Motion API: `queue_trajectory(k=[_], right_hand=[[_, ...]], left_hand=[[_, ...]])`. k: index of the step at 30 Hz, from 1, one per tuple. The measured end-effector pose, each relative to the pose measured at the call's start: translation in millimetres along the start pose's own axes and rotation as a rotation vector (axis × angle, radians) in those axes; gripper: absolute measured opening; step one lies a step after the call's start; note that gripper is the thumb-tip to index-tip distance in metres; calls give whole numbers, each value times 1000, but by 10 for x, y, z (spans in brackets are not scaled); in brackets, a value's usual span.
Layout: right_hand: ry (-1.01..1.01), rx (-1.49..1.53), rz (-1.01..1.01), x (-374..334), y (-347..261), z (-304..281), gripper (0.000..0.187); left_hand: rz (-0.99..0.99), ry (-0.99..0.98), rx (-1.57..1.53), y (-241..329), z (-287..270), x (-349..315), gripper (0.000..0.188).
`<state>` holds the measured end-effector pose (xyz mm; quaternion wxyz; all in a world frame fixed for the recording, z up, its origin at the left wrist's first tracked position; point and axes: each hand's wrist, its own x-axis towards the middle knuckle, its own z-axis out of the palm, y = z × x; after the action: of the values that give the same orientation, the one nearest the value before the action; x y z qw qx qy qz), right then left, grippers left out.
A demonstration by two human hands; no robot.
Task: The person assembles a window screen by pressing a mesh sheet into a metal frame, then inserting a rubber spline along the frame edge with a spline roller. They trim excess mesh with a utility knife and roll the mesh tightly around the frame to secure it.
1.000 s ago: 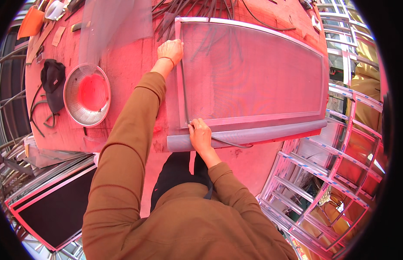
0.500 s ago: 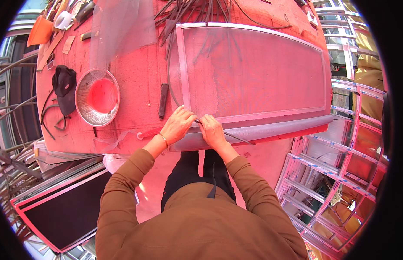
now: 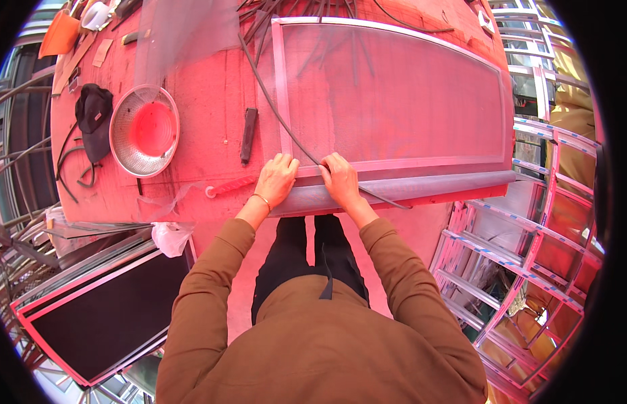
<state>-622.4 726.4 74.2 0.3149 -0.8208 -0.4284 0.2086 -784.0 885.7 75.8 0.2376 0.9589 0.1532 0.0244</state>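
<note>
A window screen frame [image 3: 282, 87] with fine mesh [image 3: 401, 101] lies on the red-topped table. My right hand [image 3: 340, 180] pinches a dark flexible cord [image 3: 276, 111] at the frame's near rail. From there the cord runs up past the left rail, and its other end trails right over a roll of mesh [image 3: 435, 185] along the table's near edge. At the near left corner of the frame is my left hand [image 3: 278, 180], fingers curled together; whatever lies under the fingertips is hidden. Left of it rests a dark bar-shaped piece [image 3: 249, 136].
A metal colander [image 3: 117, 135], a black cap [image 3: 96, 124] and a red-handled tool [image 3: 233, 186] lie to the left. Several dark cords [image 3: 303, 8] bunch at the far edge. Metal frames [image 3: 509, 259] stand at the right, and a dark panel [image 3: 98, 316] leans lower left.
My hands have moved apart, the right one shifting right and up along the near rail. The cord now slants across the frame's left rail instead of hanging beside it. The view has shifted slightly.
</note>
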Motion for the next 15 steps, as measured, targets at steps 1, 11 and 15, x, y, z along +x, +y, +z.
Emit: queue_trajectory(k=[1, 11, 15], right_hand=[[22, 1, -18, -33, 11, 28, 12], [68, 21, -131, -189, 59, 116, 10], [16, 32, -261, -29, -19, 94, 8]], left_hand=[[-3, 11, 24, -4, 9, 12, 19], [-128, 135, -43, 35, 113, -58, 28], [-300, 214, -190, 31, -1, -84, 34]])
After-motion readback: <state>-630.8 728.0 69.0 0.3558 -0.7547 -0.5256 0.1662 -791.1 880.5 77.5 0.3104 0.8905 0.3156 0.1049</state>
